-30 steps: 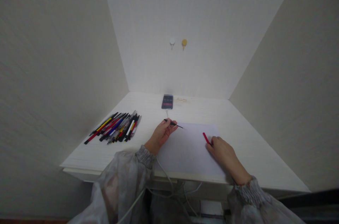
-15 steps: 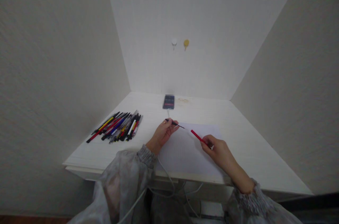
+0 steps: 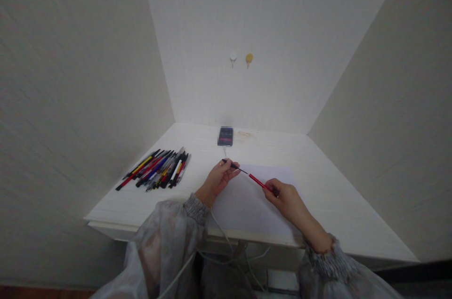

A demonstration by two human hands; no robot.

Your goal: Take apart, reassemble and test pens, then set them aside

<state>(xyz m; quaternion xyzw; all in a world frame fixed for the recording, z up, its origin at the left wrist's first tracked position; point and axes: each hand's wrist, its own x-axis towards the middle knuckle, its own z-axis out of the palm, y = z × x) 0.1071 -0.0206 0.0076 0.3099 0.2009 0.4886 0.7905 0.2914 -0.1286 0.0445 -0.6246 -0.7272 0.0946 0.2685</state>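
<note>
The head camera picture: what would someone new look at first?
Probably the red pen part in the right hand, bright above the white paper, its end close to the dark pen part in the left hand. Next might come the colourful pen heap on the table's left side, then the yellow hook on the back wall.
</note>
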